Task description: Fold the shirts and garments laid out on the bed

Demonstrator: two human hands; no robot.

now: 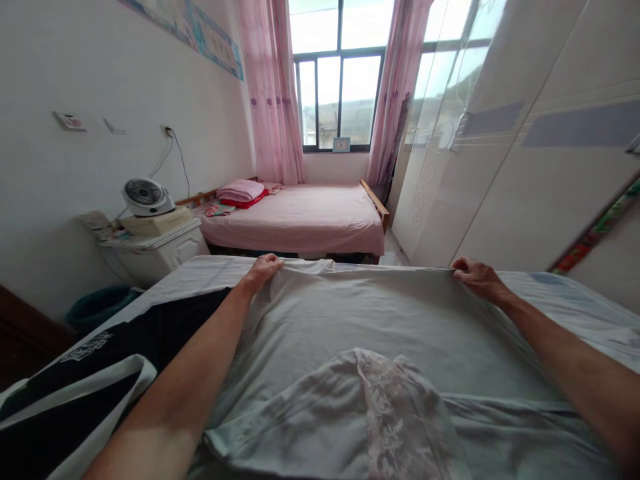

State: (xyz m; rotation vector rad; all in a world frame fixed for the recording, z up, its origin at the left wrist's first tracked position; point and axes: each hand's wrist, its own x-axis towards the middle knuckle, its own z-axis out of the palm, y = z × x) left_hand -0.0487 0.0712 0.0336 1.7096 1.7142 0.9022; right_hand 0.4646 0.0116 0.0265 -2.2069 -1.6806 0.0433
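A pale grey-green garment [350, 307] with a strip of white lace [383, 413] is spread over the near bed, its far edge pulled fairly straight between my two hands. My left hand [266, 268] pinches the far left corner, fingers closed on the cloth. At the far right corner, the fingers of my right hand [475, 275] are also closed on the cloth. The near part of the garment lies loosely folded, and its lower end runs out of view. Beside my left forearm lies a black garment [185, 320] with white lettering and a white band.
Under the clothes is a bed with a pale striped sheet [565, 293]. Beyond it stands a bed with a pink cover [310, 213]. A fan [146, 196] sits on a white cabinet [175, 250] at left, above a dark bin [100, 307]. A white wardrobe [480, 173] lines the right side.
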